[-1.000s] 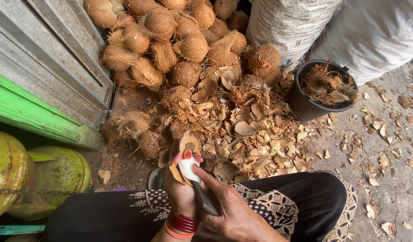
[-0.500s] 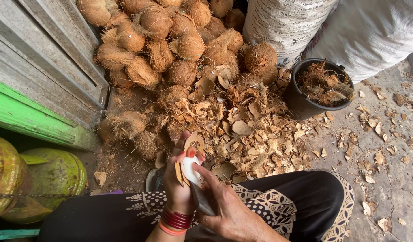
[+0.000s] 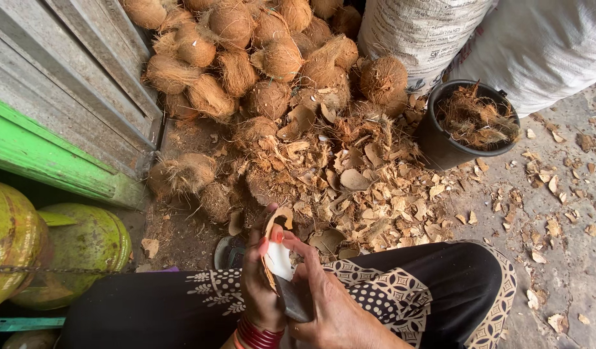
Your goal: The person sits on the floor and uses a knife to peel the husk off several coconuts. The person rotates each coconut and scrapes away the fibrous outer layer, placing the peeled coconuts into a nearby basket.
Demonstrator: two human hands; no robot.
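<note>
**Head view: blade working close to bare fingers on a coconut piece**

Head view looks down on the left hand (image 3: 262, 284), its fingers curled around a piece of coconut (image 3: 276, 255) with white flesh facing up and a curl of brown shell lifting at the top. The right hand (image 3: 330, 304) is closed around a dark blade (image 3: 291, 298), whose end lies against the lower edge of the white flesh, just beside the left thumb. Both hands sit above the person's lap, over black trousers (image 3: 401, 284) with a patterned border.

The main risk, as I judge it, is a slip: the shell is hard and curved, and if the blade skids off it, the edge would travel straight toward the left fingers or down into the thigh. The grip on the piece is small, so a sudden release of the shell could also throw the piece out of the hand.

Beyond the knees lies a heap of shell chips (image 3: 349, 187) on the ground, where a dropped piece would be dirtied. Farther off are piled husked coconuts (image 3: 246, 58), a black bucket (image 3: 440, 145) of fibre, white sacks (image 3: 427, 32), and green coconuts (image 3: 72, 249) at the left.
</note>
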